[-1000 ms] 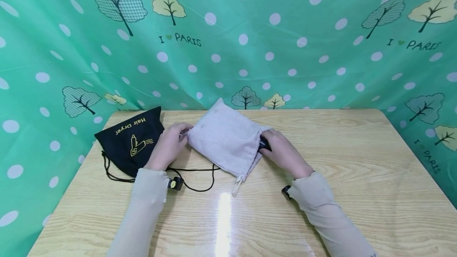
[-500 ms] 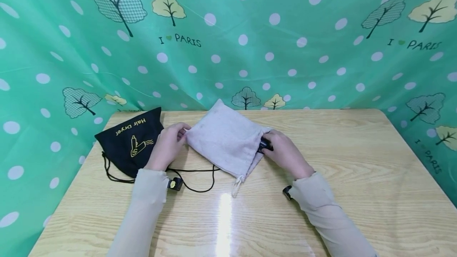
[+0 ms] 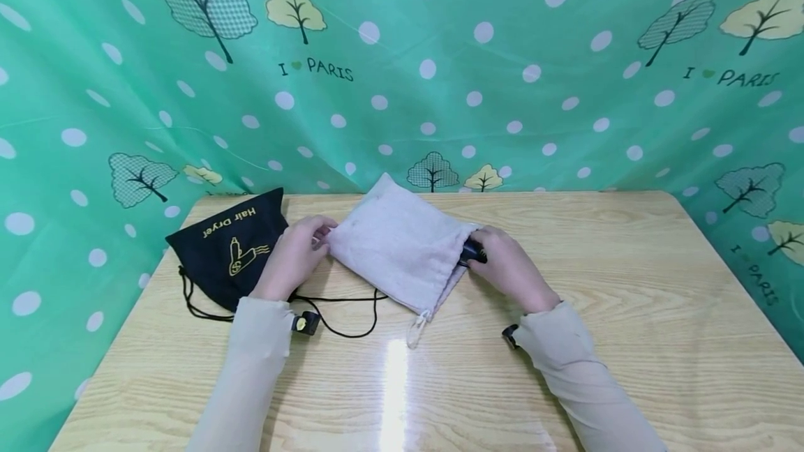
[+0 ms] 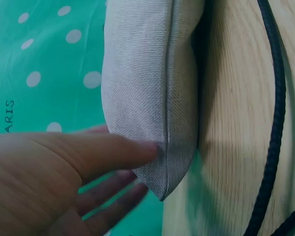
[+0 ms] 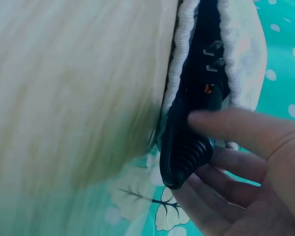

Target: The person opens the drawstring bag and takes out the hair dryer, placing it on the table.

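Note:
A light grey cloth drawstring bag (image 3: 402, 243) lies bulging on the table, its mouth towards the right. My left hand (image 3: 298, 257) pinches the bag's left corner; in the left wrist view the thumb lies on the seam of the grey bag (image 4: 142, 88), with fingers behind it. From the mouth sticks out the end of a black hair dryer (image 3: 472, 252), the rest hidden in the cloth. My right hand (image 3: 511, 267) holds that end. The right wrist view shows small switches on the dryer's handle (image 5: 196, 118) and a ribbed tip, the thumb against it.
A black drawstring bag (image 3: 241, 250) marked "Hair Dryer" lies at the left, partly behind my left hand. A thin black cord (image 3: 352, 335) loops on the table (image 3: 597, 250) near the grey bag. A green dotted cloth (image 3: 440, 117) hangs along the back and sides.
My right hand has shifted slightly to the right with the dryer's end, and the edge of the grey bag's mouth has moved a little with it. The left hand stays at the corner.

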A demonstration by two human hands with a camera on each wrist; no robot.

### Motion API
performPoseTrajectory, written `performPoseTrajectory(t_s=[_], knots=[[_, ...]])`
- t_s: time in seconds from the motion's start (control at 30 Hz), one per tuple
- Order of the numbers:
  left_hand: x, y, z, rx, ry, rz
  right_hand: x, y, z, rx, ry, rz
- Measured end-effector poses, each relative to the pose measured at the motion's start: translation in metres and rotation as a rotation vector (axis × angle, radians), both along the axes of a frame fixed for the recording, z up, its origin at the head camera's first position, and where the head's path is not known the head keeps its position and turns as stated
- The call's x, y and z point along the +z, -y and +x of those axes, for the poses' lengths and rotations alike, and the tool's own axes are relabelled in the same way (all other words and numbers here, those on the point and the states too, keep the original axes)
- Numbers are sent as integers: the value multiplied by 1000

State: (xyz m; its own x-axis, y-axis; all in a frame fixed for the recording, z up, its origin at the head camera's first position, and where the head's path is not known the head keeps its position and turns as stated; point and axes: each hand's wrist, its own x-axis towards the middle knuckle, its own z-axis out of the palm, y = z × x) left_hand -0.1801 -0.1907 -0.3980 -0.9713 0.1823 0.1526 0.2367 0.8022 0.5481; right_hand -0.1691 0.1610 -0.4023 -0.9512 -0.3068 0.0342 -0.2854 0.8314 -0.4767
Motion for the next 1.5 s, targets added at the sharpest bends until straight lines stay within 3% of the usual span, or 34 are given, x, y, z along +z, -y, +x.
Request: performPoseTrajectory(t_s=[0.17, 0.47, 0.93, 1.2, 1.5], knots=[[2, -5, 2, -50, -17, -30, -2, 1, 0, 6, -22, 0], [1, -7, 1, -13, -55, 11, -2, 3, 1, 15, -65, 9], [0, -2, 1, 27, -82, 54, 1, -4, -1, -8, -51, 46], [1, -1, 2, -4, -104, 54, 4, -5, -1, -30, -14, 21], [0, -4, 0, -50, -79, 76, 4, -5, -1, -33, -8, 7]])
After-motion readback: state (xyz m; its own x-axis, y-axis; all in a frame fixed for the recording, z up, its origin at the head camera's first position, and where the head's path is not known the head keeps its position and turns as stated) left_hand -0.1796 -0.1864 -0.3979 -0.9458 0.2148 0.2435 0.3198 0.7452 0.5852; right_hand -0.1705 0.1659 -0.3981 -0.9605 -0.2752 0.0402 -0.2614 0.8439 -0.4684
